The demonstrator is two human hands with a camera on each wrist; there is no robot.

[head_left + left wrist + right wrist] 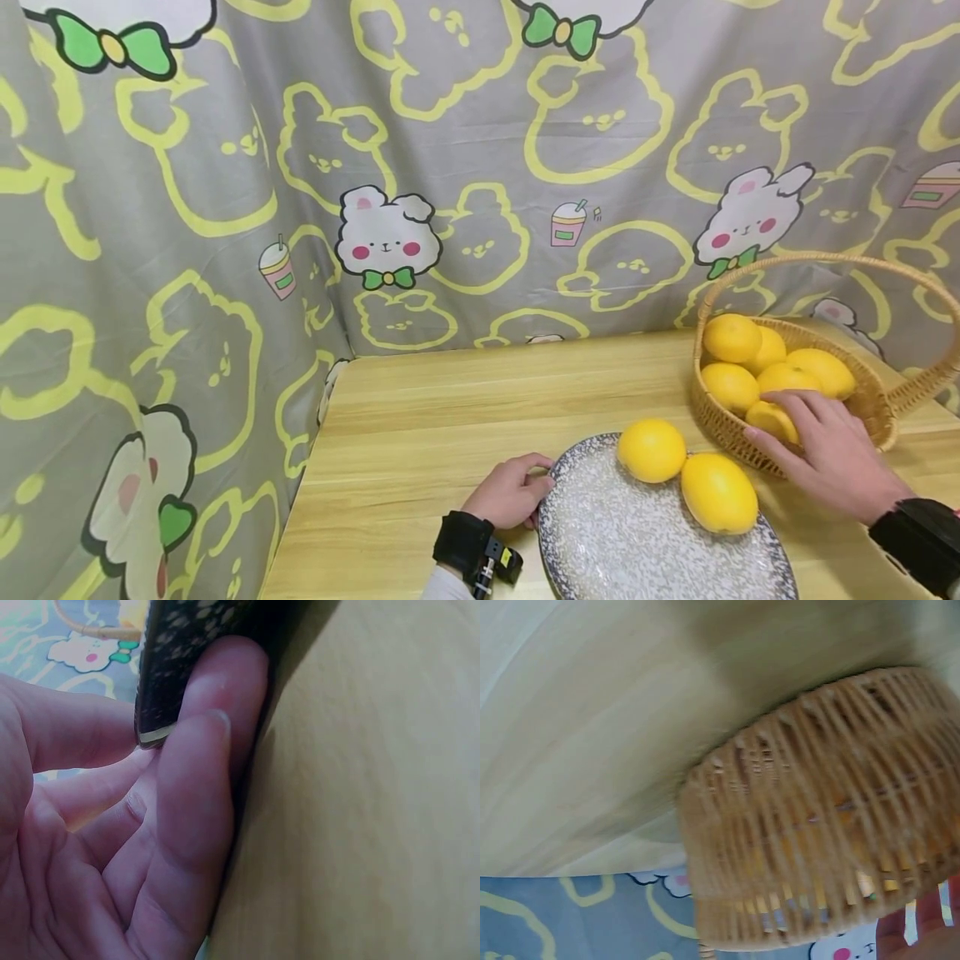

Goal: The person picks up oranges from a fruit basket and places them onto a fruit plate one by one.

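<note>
A speckled grey plate (622, 533) with a dark rim lies on the table. My left hand (512, 492) pinches its left rim; in the left wrist view the thumb is above the plate's edge (154, 735) and fingers are tucked under it. Two yellow lemons, a rounder lemon (652, 451) and an oval lemon (719, 493), rest on the plate's far right part. At the right stands a wicker basket (731, 433) with several lemons inside. Over its near side, my right hand (836, 454) grips a lemon (772, 422), thumb on one side and fingers on the other.
The basket's tall arched handle (825, 257) rises above the fruit. Close to the plate's right rim is the basket's near wall. A patterned grey curtain (465, 167) hangs behind and to the left of the wooden table (420, 417).
</note>
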